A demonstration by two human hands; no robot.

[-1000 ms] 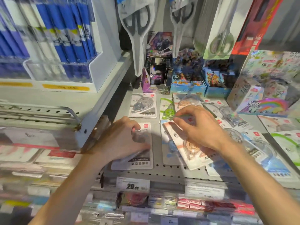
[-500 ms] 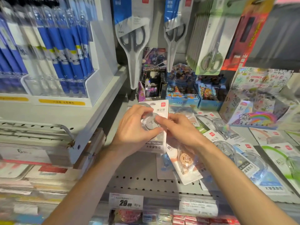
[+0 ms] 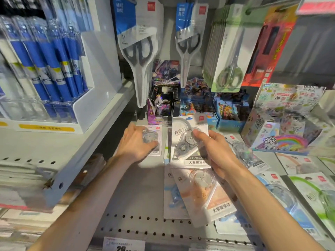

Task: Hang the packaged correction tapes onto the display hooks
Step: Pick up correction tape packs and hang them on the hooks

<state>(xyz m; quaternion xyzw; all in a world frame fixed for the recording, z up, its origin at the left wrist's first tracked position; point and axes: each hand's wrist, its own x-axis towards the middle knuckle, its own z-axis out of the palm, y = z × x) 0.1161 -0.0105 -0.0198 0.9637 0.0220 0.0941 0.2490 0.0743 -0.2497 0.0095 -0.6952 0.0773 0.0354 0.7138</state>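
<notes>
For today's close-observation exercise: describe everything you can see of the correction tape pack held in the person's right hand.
The grey correction tape pack is a white card with a red logo at its top corner, dark printed characters, and a clear plastic blister over a grey dispenser. It is lifted upright above the shelf, slightly tilted, gripped at its right edge by the right hand.

Head view, shop shelf (image 3: 137, 201), grey, perforated along front edge. Left hand (image 3: 135, 142) laid over a small carded correction tape (image 3: 154, 140) lying flat on the shelf, fingers curled on it. Right hand (image 3: 215, 151) grips a larger white-carded correction tape (image 3: 188, 140) by its right edge, card tilted up off the shelf. Loose orange-carded tape (image 3: 204, 192) lies just below it. More tape packs (image 3: 282, 194) scattered to the right. Packaged scissors (image 3: 139, 57) hang above. Price label (image 3: 124, 244) at front edge.
</notes>
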